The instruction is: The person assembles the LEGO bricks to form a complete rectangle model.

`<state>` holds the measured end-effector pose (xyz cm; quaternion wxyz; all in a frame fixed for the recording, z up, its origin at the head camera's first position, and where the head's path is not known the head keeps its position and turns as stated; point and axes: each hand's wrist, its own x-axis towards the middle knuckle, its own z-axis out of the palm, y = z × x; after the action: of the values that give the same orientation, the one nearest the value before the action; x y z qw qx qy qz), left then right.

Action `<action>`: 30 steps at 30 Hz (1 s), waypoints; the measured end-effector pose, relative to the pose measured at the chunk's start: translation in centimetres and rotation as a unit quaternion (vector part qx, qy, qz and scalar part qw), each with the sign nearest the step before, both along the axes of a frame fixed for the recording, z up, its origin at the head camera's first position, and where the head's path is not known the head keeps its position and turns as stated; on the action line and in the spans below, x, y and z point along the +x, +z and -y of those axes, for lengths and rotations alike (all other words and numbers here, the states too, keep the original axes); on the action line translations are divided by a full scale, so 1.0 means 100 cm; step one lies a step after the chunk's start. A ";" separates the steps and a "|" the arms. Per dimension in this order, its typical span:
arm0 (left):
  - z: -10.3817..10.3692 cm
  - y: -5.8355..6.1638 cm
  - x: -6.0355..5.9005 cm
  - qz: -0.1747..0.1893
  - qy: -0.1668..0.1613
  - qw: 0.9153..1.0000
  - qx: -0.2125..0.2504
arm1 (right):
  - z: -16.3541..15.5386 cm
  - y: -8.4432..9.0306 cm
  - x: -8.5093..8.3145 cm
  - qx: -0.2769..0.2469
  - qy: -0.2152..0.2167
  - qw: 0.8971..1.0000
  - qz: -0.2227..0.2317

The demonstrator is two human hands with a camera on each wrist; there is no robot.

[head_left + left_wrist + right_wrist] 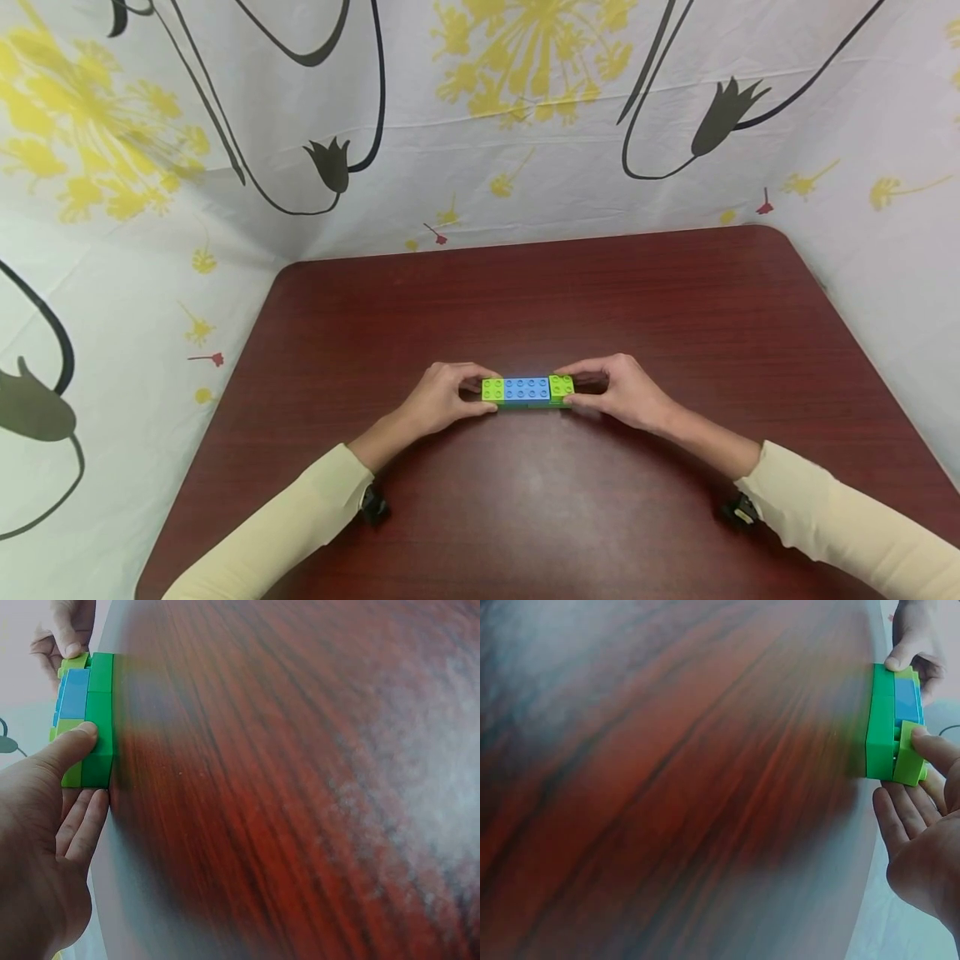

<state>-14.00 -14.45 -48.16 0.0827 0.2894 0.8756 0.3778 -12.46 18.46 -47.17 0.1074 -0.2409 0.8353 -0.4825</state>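
Note:
A row of toy building bricks lies on the table in front of me. Its lower layer is of green bricks (101,742). On top are a left lime brick (492,389), a blue brick (527,389) in the middle and a right lime brick (561,387). My left hand (444,398) grips the row's left end, thumb on the near side, fingers behind. My right hand (626,392) pinches the right lime brick between thumb and fingers. In the right wrist view that brick sits slightly tilted, with a gap and green studs showing beneath it.
The dark red wooden table (525,308) has rounded far corners. Behind it and at both sides hangs a white cloth (405,192) with yellow and grey flower prints. Dark devices are strapped at the left wrist (374,505) and right wrist (740,510).

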 end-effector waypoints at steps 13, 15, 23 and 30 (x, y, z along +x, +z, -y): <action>0.000 0.000 0.000 0.003 0.001 1.000 0.000 | 0.004 0.001 0.005 0.014 -0.013 0.999 -0.034; 0.000 0.000 0.000 0.003 0.002 1.000 0.000 | 0.005 0.001 0.005 0.023 -0.014 0.999 -0.045; 0.000 0.000 -0.001 -0.002 0.001 1.000 -0.004 | 0.007 0.003 0.007 0.046 -0.018 0.997 -0.067; 0.000 -0.001 -0.001 -0.009 -0.003 1.000 -0.005 | 0.008 0.004 0.007 0.053 -0.020 0.996 -0.066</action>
<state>-14.07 -14.48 -48.24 0.0773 0.2947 0.8776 0.3702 -11.75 17.64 -46.79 0.0548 -0.2495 0.8697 -0.4225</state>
